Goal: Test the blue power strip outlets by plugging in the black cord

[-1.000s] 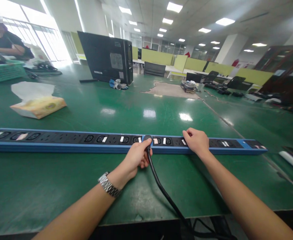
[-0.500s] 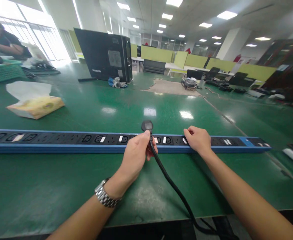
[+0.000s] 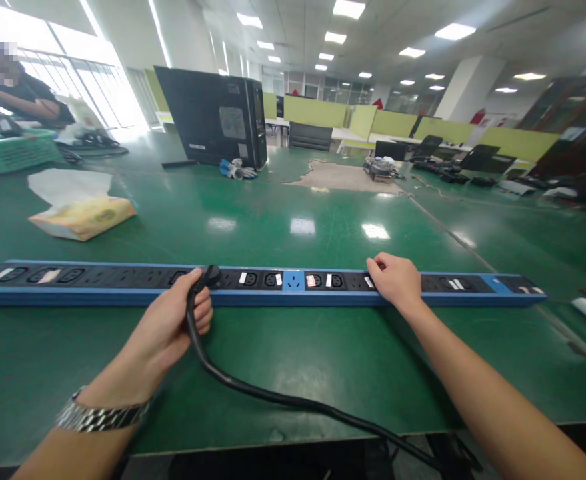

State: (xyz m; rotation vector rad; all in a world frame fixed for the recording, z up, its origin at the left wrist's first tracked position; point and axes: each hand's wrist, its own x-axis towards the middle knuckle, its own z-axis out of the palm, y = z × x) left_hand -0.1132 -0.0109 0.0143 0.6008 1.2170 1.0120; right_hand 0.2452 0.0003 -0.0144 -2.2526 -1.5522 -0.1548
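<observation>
A long blue-and-black power strip (image 3: pixel 293 298) lies across the green table, with rows of sockets, one blue socket block and several white stickers. My left hand (image 3: pixel 173 327), with a metal watch at the wrist, is closed around a black power plug (image 3: pixel 214 275) just at the strip, left of its middle. Whether the plug touches a socket I cannot tell. The plug's thick black cable (image 3: pixel 283 398) hangs from the hand and runs right over the table's front edge. Right of the middle, my right hand (image 3: pixel 395 277) is closed on the power strip, its fingertips partly hidden.
A tissue pack (image 3: pixel 85 217) lies at the left, with a green basket (image 3: pixel 17 152) behind it. Further back stand a black computer case (image 3: pixel 223 117) and a pair of gloves (image 3: pixel 237 170). A person (image 3: pixel 33 100) is at the far left.
My left hand has carried the plug left along the power strip and slightly down, uncovering the blue socket block; the cable now stretches further across the table. The right hand stays in place.
</observation>
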